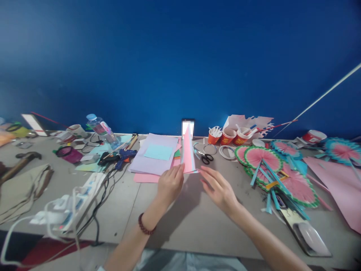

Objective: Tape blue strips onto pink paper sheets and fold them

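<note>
A long pink folded paper strip [188, 154] with pale blue and white edges stands out in front of me. My left hand [171, 183], a beaded bracelet on its wrist, is closed on the strip's near left corner. At the near right corner, my right hand [220, 188] has its fingers stretched out and apart, the fingertips close to the paper's edge; whether they touch it I cannot tell. Left of the strip lies a stack of lilac paper [152, 165] with a light blue sheet [158, 151] on top. Black-handled scissors [207, 158] rest to the right.
Red paper cups [226, 137] stand along the blue wall. At right lie pink and green paper fans [262, 160] and a pink sheet [335, 184]. To the left are a glue gun [124, 156], a bottle [103, 130], a power strip [84, 199] with cables and a hammer [19, 165].
</note>
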`<state>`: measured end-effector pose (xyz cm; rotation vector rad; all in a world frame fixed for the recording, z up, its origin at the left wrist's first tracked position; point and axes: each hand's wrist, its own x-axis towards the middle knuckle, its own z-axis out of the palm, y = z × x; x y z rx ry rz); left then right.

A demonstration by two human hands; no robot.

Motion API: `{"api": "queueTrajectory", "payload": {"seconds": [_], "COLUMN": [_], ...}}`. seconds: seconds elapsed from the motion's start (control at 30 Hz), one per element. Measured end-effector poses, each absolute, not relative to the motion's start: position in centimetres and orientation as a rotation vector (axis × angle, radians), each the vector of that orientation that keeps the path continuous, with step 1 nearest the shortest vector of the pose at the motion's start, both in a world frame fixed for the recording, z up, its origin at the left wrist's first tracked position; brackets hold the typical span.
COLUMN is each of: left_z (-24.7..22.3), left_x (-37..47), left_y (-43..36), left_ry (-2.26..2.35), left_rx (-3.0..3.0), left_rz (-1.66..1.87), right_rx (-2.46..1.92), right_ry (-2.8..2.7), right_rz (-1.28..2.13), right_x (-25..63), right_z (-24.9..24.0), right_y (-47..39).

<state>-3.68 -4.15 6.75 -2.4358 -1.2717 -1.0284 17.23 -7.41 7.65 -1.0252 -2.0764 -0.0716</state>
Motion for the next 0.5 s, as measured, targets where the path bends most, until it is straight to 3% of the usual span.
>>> {"api": "queueTrajectory", "payload": {"seconds": [0.13,0.33,0.5], "left_z": [6.5,3.8,2.3], "left_x": [-2.9,-1.8,-1.9], "left_y": [-3.4,-3.3,-3.9], "left_ry": [-1.264,-1.241,-1.299], "left_rx": [-2.383,-2.464,-2.575], "left_rz": [-0.875,-0.585,-0.707], "right_rx": [-1.027,-1.159,-1.183], "right_ry": [-2.125,-2.268,-2.251], "right_rz": [-0.298,-0.283,-0.278], "right_x": [18.2,19.4,21.0], "right_z": [8.0,5.6,2.6], "right_y": [-6.7,-6.3,-6.9]}}
